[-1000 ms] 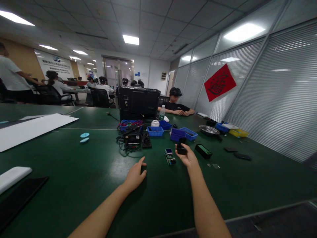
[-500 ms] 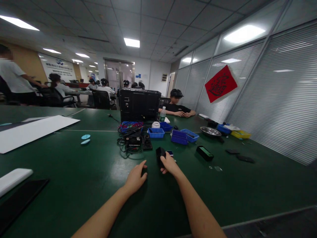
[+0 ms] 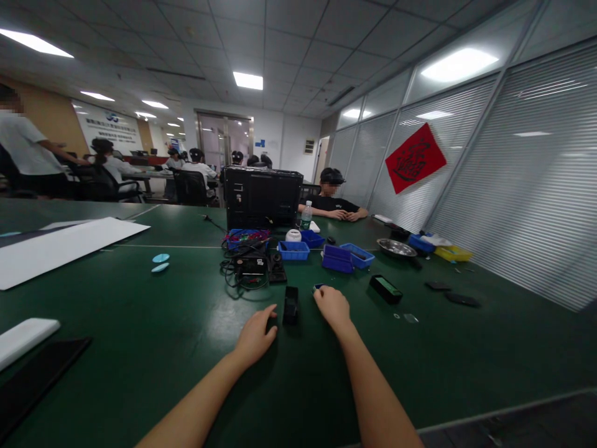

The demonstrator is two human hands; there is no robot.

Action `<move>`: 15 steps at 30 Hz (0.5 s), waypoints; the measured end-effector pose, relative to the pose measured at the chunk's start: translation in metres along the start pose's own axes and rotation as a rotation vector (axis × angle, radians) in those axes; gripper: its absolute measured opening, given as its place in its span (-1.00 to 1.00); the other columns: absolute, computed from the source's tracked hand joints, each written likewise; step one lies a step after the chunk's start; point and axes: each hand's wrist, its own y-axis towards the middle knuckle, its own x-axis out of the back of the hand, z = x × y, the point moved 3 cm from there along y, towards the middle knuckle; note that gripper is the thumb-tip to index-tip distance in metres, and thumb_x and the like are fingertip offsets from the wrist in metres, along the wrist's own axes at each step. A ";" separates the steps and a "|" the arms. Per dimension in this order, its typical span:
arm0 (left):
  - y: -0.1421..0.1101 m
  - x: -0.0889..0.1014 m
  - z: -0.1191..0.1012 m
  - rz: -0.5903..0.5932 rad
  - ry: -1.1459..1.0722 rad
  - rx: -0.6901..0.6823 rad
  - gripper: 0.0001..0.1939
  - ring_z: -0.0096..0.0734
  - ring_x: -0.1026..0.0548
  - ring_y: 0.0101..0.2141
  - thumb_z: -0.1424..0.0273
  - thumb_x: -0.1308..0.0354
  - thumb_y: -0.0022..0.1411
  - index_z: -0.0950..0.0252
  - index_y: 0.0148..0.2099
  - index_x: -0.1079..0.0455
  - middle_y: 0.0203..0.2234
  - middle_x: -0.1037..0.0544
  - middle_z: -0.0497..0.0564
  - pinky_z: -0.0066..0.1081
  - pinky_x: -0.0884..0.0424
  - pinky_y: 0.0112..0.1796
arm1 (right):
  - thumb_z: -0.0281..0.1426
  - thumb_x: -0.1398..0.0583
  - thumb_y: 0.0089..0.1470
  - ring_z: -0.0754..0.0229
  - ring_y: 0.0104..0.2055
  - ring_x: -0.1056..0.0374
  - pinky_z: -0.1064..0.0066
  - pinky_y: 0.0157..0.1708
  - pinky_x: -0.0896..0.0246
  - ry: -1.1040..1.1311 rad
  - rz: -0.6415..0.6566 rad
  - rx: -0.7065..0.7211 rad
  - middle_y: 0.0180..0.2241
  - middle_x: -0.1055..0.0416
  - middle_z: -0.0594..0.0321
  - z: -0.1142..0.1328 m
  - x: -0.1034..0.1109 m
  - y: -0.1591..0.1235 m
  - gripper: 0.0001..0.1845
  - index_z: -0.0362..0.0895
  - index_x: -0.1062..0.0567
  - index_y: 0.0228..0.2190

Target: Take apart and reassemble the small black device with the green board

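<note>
On the green table (image 3: 196,361), a black open-topped box (image 3: 290,306) lies between my two hands. My left hand (image 3: 256,333) rests just left of it, thumb and fingers apart, holding nothing. To the right of the box, my right hand (image 3: 333,307) is closed over a small flat piece with a dark blue face and pale edge (image 3: 318,287). Most of that piece is hidden under the fingers. Further right stands another black box (image 3: 386,289) with a green board inside.
Behind the hands sit a soldering station with tangled cables (image 3: 252,266), blue trays (image 3: 293,251), a purple-blue box (image 3: 337,259) and a large black monitor-like case (image 3: 263,198). A metal bowl (image 3: 396,247) stands at right. Someone in a black shirt (image 3: 336,204) sits opposite.
My right hand has put the black box down on the table and let go of it, then moved right onto the small flat piece. My left hand has barely moved.
</note>
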 end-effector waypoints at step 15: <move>0.014 -0.036 -0.051 -0.015 0.289 -0.048 -0.79 -0.37 -0.30 -0.20 0.39 0.01 0.12 0.19 -0.17 -0.35 -0.28 -0.34 0.00 -0.42 -0.18 -0.21 | -0.28 -0.11 -0.06 0.06 -0.17 -0.33 0.37 -0.28 -0.17 0.030 0.017 0.011 -0.18 -0.37 0.02 -0.035 -0.030 0.028 -0.53 -0.16 -0.28 -0.07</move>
